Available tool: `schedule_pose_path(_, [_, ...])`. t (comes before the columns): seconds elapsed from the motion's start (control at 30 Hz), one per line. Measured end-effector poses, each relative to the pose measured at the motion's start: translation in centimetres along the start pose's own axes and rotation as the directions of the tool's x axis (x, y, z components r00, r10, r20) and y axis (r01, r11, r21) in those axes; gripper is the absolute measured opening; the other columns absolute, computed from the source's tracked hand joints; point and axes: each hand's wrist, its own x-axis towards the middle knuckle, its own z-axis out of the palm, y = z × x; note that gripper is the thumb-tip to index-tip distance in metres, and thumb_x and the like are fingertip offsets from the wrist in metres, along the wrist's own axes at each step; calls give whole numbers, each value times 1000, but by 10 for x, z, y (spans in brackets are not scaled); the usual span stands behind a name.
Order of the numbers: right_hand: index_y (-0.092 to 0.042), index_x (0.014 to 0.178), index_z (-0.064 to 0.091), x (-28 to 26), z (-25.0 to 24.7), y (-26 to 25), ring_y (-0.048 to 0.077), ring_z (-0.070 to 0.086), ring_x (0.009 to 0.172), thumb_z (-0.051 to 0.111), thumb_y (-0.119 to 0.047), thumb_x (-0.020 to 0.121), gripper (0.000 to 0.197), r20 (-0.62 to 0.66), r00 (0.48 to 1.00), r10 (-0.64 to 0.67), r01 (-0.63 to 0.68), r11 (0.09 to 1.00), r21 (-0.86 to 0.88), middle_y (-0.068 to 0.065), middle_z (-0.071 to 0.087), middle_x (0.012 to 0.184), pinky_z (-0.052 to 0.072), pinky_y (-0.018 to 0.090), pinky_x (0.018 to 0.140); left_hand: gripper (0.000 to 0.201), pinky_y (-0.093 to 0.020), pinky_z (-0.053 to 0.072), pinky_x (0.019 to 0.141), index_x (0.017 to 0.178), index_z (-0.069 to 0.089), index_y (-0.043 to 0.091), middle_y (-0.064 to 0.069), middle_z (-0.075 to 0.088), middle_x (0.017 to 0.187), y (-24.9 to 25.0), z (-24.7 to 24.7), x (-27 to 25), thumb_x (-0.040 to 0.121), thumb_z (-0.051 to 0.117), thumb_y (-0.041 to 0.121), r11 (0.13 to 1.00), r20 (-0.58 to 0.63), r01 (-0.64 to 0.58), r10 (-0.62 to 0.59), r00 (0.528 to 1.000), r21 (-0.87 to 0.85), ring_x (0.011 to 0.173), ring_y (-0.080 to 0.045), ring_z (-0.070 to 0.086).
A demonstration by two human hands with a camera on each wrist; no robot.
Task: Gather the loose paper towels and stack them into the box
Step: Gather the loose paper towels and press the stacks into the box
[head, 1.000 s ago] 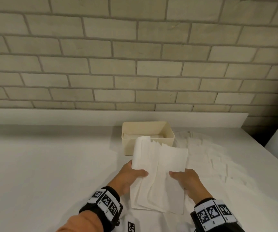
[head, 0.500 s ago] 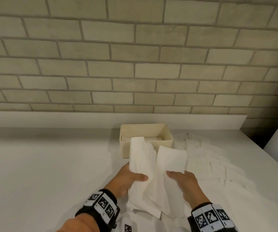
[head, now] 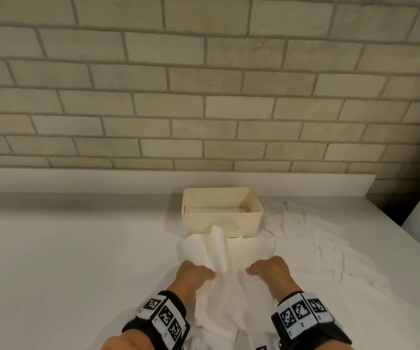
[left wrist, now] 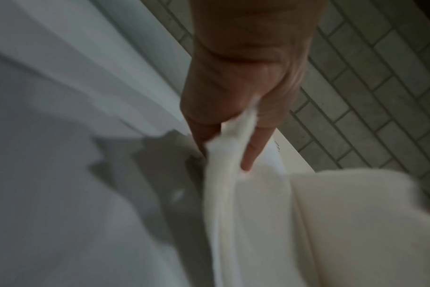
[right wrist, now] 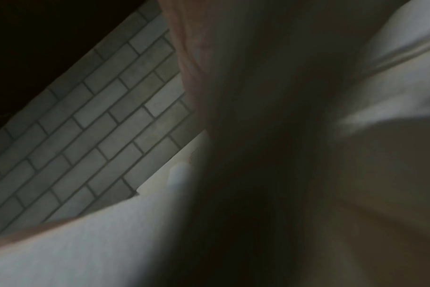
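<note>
Gripping one bundle of paper towels (head: pixel 225 281) in front of the box (head: pixel 221 212): left hand (head: pixel 193 275) fingers pinch it, right hand (head: pixel 270 272) fingers curl on it.

From the head we look forward and down across the white countertop (head: pixel 65 261) toward the pale brick wall (head: pixel 204 97). Our left wrist view sits close behind the left hand (left wrist: pixel 236 93), facing the same wall (left wrist: pixel 380 77). Our right wrist view, dark and blurred, shares those bricks (right wrist: pixel 86 136) too.
</note>
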Motion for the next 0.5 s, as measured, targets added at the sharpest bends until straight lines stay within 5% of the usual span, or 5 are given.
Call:
schedule_pose_path(0.13, [2, 103, 63, -13, -13, -15, 30, 63, 86, 72, -2, 75, 30, 144, 980, -139, 113, 979, 171, 14, 68, 91, 52, 36, 79, 50, -38, 53, 78, 124, 50, 2, -13, 62, 109, 3, -12, 2, 77, 66, -3, 999, 39, -33, 33, 999, -8, 97, -29, 60])
schedule_pose_path(0.2, [-1, 106, 65, -22, -27, -23, 32, 66, 94, 71, -3, 77, 30, 237, 937, -256, 144, 902, 408, 18, 71, 103, 53, 42, 86, 44, -31, 51, 63, 119, 54, 6, -9, 64, 98, 8, -19, -6, 79, 64, -8, 997, 135, -69, 74, 988, -44, 85, -23, 61])
schedule_pose_path(0.27, [-1, 106, 65, -27, -37, -29, 31, 70, 89, 69, -5, 73, 33, 329, 883, -334, 78, 796, 600, 17, 72, 101, 57, 40, 78, 45, -32, 52, 63, 117, 55, 13, -8, 66, 102, 12, -25, -12, 79, 65, -6, 992, 202, -105, 119, 972, -76, 89, -23, 63])
schedule_pose_path(0.37, [2, 109, 64, -23, -32, -25, 31, 69, 89, 69, -6, 73, 38, 324, 896, -303, 29, 769, 639, 19, 71, 103, 56, 38, 73, 48, -40, 55, 71, 119, 55, 18, -13, 66, 112, 17, -30, -17, 78, 67, -6, 969, 240, -129, 180, 954, -212, 98, -31, 63])
schedule_pose_path(0.5, [3, 114, 62, -22, -6, -11, 35, 65, 101, 72, -8, 74, 42, 328, 925, -192, -55, 786, 616, 22, 69, 110, 53, 44, 84, 57, -46, 56, 73, 115, 59, 13, -16, 69, 108, 19, -32, -23, 63, 72, -5, 912, 300, -121, 252, 920, -393, 95, -36, 66])
